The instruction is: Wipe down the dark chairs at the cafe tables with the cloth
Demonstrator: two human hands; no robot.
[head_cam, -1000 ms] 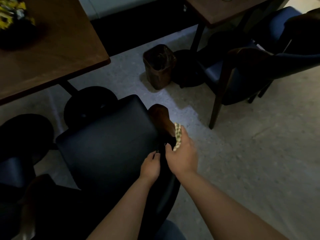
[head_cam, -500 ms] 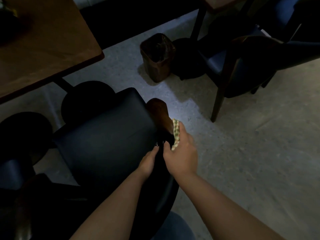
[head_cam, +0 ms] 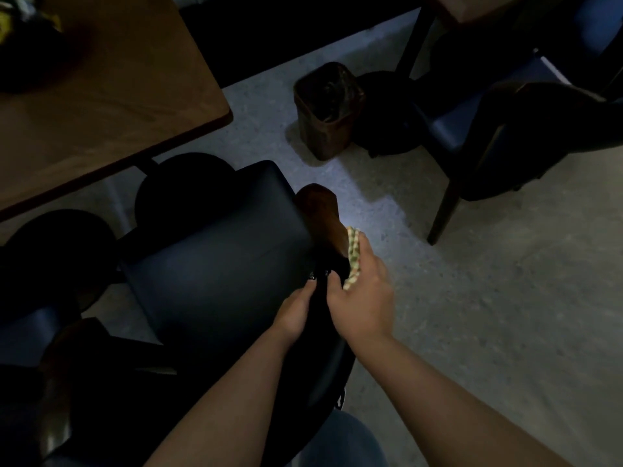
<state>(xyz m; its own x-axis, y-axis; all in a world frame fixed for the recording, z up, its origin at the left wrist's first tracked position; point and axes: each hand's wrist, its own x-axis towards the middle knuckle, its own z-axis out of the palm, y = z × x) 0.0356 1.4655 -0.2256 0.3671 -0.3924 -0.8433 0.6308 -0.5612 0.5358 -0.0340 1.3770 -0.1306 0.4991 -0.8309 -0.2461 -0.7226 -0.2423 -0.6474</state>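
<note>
A dark padded chair (head_cam: 215,278) stands below me beside a cafe table, with a brown wooden armrest (head_cam: 322,217) on its right side. My right hand (head_cam: 362,298) grips a light patterned cloth (head_cam: 354,256) and presses it against the outer side of that armrest. My left hand (head_cam: 296,313) holds the dark chair frame just left of my right hand, at the rear of the armrest. Its fingertips curl over the edge.
A brown wooden table (head_cam: 101,96) is at upper left with round dark stools (head_cam: 183,188) under it. A small brown waste bin (head_cam: 328,109) stands on the grey floor. A second dark chair (head_cam: 526,136) and another table leg sit at upper right.
The view shifted slightly. My right hand with the cloth stays at the armrest, sliding a little along it. My left hand keeps its hold on the chair.
</note>
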